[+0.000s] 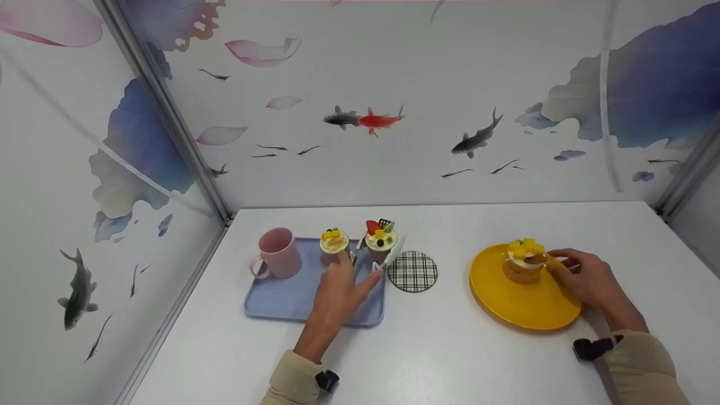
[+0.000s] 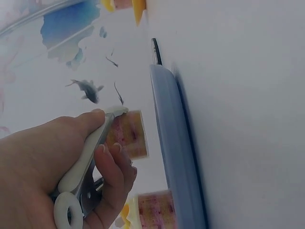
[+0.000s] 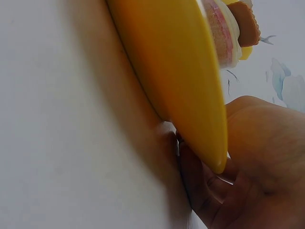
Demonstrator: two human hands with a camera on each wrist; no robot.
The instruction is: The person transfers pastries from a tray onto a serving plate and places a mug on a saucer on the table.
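A pair of tongs [image 1: 395,253] is held in the left hand [image 1: 336,289], the thumb laid along one pale arm and the fingers curled about the handles. The strawberry-topped dessert cup [image 1: 381,237] is flanked by the tongs at the back right corner of the blue tray [image 1: 281,304]; in the left wrist view its base is seen above the tray's rim, but whether both tips are pressed to it cannot be told. Just to its left, along the tray's back edge, another dessert cup [image 1: 334,241] is set upright, and the tray's back left corner is occupied by a pink mug [image 1: 281,256], its handle turned to the left edge. A round checked coaster [image 1: 413,271] is placed just beside the tray's right edge. Toward the right edge of the tabletop [image 1: 439,354], the rim of a yellow plate [image 1: 534,309] is pinched by the right hand [image 1: 590,281], with fingers tucked underneath. On the plate, near its back edge, a third dessert cup [image 1: 523,270] is carried upright.
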